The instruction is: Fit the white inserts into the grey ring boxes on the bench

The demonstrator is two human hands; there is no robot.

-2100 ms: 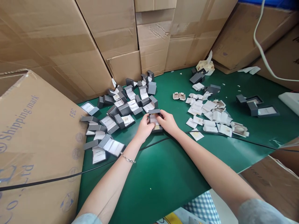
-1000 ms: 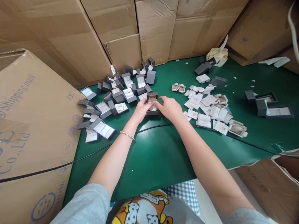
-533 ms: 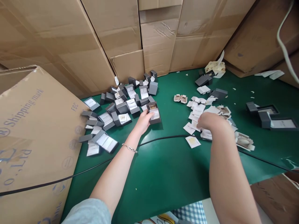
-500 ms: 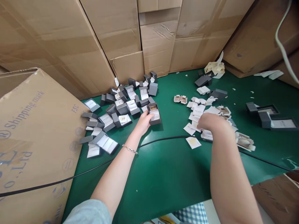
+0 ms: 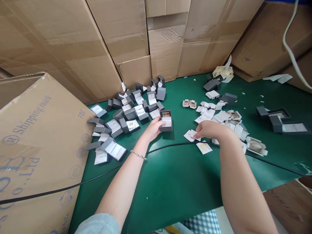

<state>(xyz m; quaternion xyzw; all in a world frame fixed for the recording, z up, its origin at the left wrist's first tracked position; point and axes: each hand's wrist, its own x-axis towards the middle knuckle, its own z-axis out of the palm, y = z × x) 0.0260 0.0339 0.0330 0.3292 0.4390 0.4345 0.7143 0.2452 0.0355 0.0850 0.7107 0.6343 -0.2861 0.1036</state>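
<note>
My left hand is closed on a small dark grey jewelry box with its lid up. White lining shows inside it, with something brownish in the upper part. My right hand pinches a small white card low over the table, at the left side of a heap of white papers. A loose white card with a yellowish patch lies just below those fingers. Left of the held box, several similar grey boxes are spread out, many with lids raised and white inside.
A large carton stands at the left edge of the green table; more cartons wall the back. A black cable crosses the front. Grey boxes lie at the right, and a tissue pack behind.
My right hand left the grey box, reached into the paper heap on the right, and has now drawn a white card leftward. My left hand keeps the box, shifted slightly right.
</note>
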